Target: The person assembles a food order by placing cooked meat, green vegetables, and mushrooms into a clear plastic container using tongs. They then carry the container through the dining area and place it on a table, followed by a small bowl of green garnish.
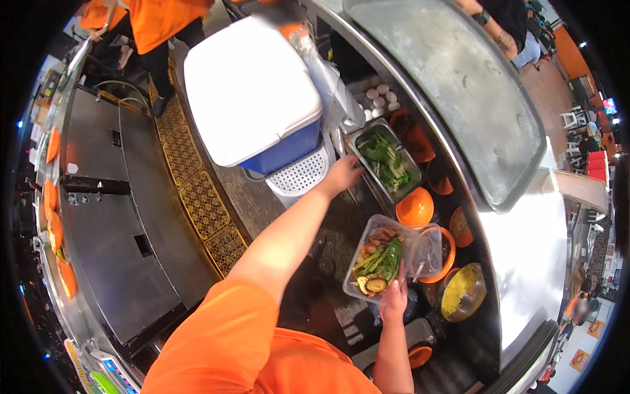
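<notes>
My right hand holds a clear plastic takeaway container by its near right side. Sliced meat, green leaves and stalks and browned vegetable slices lie in it, and its clear lid hangs open to the right. My left hand reaches to the left edge of a metal pan of cut leafy greens. Its fingers look curled in; what they hold, if anything, I cannot make out. A slim metal utensil lies just beyond that hand.
A blue and white cooler stands far left of the pan, by a perforated white tray. Orange bowls, eggs and a bowl of yellow food line the right side. A large metal tray rests above. Another person stands beyond.
</notes>
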The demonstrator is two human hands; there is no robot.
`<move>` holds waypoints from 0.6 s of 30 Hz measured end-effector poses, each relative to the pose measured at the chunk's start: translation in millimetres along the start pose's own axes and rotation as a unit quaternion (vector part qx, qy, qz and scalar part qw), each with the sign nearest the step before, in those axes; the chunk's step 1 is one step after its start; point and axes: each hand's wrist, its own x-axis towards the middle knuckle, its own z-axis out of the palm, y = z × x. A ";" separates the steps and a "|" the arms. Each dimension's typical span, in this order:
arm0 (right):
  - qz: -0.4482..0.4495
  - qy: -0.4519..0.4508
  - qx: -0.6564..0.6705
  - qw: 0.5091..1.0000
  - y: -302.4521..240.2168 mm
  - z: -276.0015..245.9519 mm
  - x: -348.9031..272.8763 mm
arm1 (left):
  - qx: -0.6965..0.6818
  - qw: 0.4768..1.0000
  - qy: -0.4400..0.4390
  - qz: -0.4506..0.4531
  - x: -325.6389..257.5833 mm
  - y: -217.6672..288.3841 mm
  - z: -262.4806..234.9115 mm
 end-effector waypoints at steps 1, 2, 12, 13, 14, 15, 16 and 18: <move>0.000 0.001 -0.041 0.999 0.2 2.9 -3.9 | -0.099 0.994 -0.009 -0.033 -33.5 -20.7 -15.1; 0.001 -0.020 -0.045 0.999 -1.4 6.3 -5.5 | -0.194 0.979 -0.008 -0.068 -68.1 -41.9 -31.6; 0.034 -0.218 -0.111 0.969 -32.1 168.1 -34.0 | -0.252 0.819 0.283 -0.430 -468.9 -259.8 -185.7; 0.068 -0.246 -0.096 0.962 -35.3 195.2 -38.2 | -0.263 0.795 0.341 -0.427 -492.2 -262.2 -204.4; 0.079 -0.277 -0.101 0.952 -30.0 220.4 -39.8 | -0.275 0.767 0.396 -0.423 -512.7 -266.4 -217.2; 0.090 -0.299 -0.105 0.944 -23.0 242.8 -40.8 | -0.283 0.741 0.442 -0.419 -524.0 -262.9 -232.3; 0.101 -0.323 -0.115 0.934 -16.2 267.8 -41.7 | -0.317 0.728 0.484 -0.368 -532.6 -265.4 -245.7; 0.096 -0.379 -0.096 0.915 -8.0 320.6 -43.7 | -0.363 0.709 0.549 -0.254 -529.7 -263.4 -286.3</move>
